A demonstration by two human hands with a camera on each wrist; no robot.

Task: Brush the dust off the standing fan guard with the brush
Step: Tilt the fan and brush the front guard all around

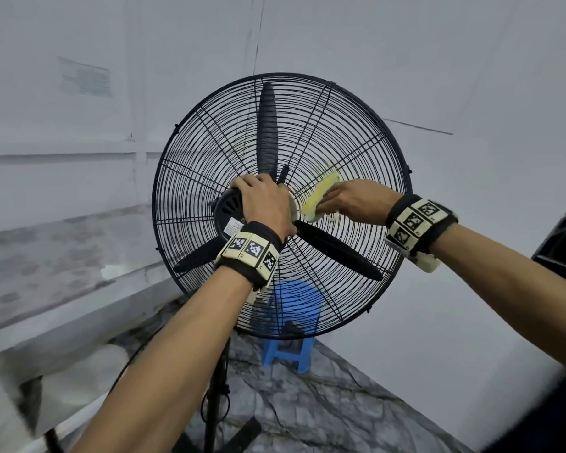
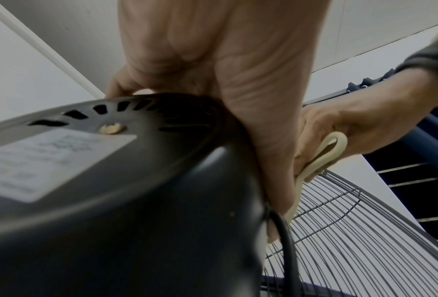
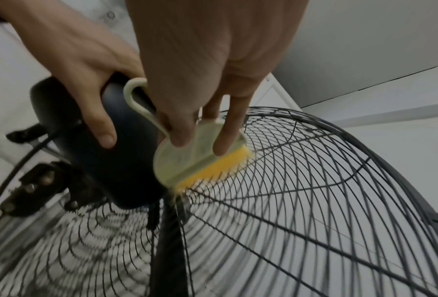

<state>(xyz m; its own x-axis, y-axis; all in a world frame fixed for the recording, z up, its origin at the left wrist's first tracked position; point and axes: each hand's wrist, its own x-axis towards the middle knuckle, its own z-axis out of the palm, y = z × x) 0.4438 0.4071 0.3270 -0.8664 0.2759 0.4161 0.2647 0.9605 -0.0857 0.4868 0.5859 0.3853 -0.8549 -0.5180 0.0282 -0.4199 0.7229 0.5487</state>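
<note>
Looking down from the head view, the black wire fan guard point(image 1: 350, 152) is seen from behind, tilted, with three dark blades point(image 1: 268, 129) visible through it. The motor housing point(image 1: 227, 207) at the centre is gripped from above by the left hand point(image 1: 265, 204), its fingers curled over the top. The brush point(image 1: 319, 196), cream-bodied with yellow bristles, is held by the right hand point(image 1: 350, 199) just right of the housing, bristles against the guard wires. A blue stool point(image 1: 290, 325) is seen through the lower guard, standing on a mottled grey floor point(image 1: 324, 403).

In the left wrist view, the left hand point(image 2: 213, 70) is wrapped round the dark motor housing point(image 2: 124, 191), on which a pale label point(image 2: 42, 160) is stuck. The brush's looped cream handle point(image 2: 327, 152) is seen inside the right hand point(image 2: 365, 124), and the guard wires point(image 2: 352, 221) spread out below.

In the right wrist view, the brush point(image 3: 200, 156) is pinched by the right hand point(image 3: 213, 70), thumb and fingers laid on its flat cream back, while the yellow bristles point(image 3: 218, 170) are pressed onto the guard point(image 3: 314, 191) next to the hub. The motor housing point(image 3: 126, 144) is clasped by the left hand point(image 3: 86, 66), thumb lying on its side. A black cable point(image 3: 17, 160) is seen trailing off at lower left.
</note>
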